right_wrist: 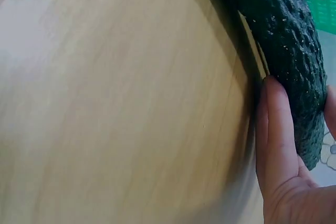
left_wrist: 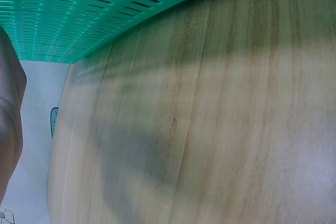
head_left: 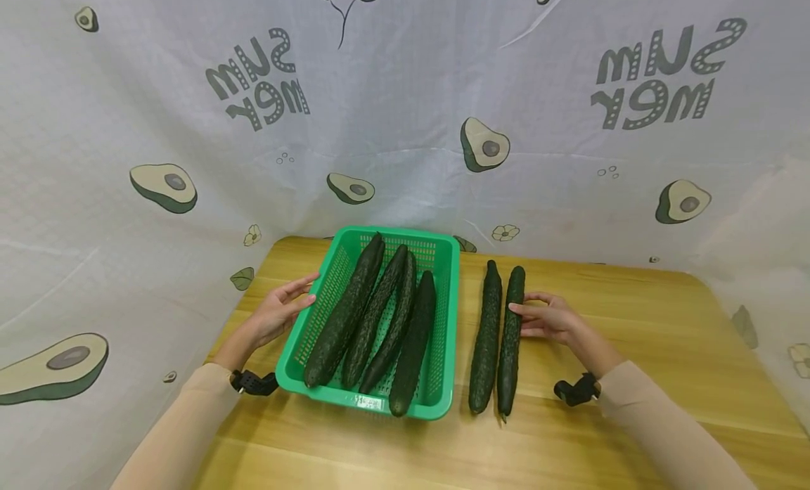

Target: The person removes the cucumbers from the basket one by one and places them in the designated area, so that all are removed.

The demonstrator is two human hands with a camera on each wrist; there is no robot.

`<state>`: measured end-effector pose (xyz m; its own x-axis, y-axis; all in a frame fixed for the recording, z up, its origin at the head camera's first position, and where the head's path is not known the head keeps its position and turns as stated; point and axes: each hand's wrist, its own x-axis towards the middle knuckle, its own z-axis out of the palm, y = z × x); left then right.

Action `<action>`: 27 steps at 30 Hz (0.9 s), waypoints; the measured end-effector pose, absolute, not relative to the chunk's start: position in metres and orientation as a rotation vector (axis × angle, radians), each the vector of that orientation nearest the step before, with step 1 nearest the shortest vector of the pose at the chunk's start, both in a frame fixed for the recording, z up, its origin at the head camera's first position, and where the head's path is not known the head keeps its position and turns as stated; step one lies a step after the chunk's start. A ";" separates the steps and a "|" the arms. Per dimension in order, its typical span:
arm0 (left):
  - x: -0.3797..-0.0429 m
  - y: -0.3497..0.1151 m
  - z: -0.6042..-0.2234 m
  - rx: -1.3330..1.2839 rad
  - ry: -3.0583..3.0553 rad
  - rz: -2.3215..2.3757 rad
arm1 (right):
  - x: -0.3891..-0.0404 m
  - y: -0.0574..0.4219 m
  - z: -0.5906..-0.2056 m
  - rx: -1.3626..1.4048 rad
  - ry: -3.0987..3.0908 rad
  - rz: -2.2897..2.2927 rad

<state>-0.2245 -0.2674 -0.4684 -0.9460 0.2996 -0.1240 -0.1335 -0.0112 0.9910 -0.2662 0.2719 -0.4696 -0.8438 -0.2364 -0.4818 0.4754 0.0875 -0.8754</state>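
A green plastic basket (head_left: 453, 335) stands on the table with several dark green cucumbers (head_left: 414, 349) lying lengthwise in it. Beside its left wall, my left hand (head_left: 275, 314) touches the rim with fingers and thumb extended. Only a sliver of that hand shows in the left wrist view, next to the slotted basket wall (left_wrist: 79, 19). Right of the basket, two more cucumbers lie side by side. My right hand (head_left: 552, 318) holds the right one (head_left: 509, 356) near its far end, thumb on one side, fingers on the other. The other cucumber (head_left: 486, 342) lies just left of it.
The wooden table (head_left: 633, 335) extends to the right and toward me. A pale curtain (head_left: 405, 124) printed with avocados hangs behind the table's far edge and along the left. A small label (head_left: 369, 403) is on the basket's near rim.
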 end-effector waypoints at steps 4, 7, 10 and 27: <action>-0.225 -0.267 -0.467 0.194 1.970 2.024 | -0.265 0.270 -0.469 0.240 1.877 -1.804; -0.226 -0.267 -0.468 0.208 1.966 2.026 | -0.264 0.268 -0.468 0.242 1.906 -1.794; -0.225 -0.267 -0.468 0.216 1.962 2.029 | -0.264 0.265 -0.468 0.257 1.939 -1.780; -0.221 -0.267 -0.464 0.191 1.969 2.026 | -0.260 0.257 -0.467 0.275 2.054 -1.690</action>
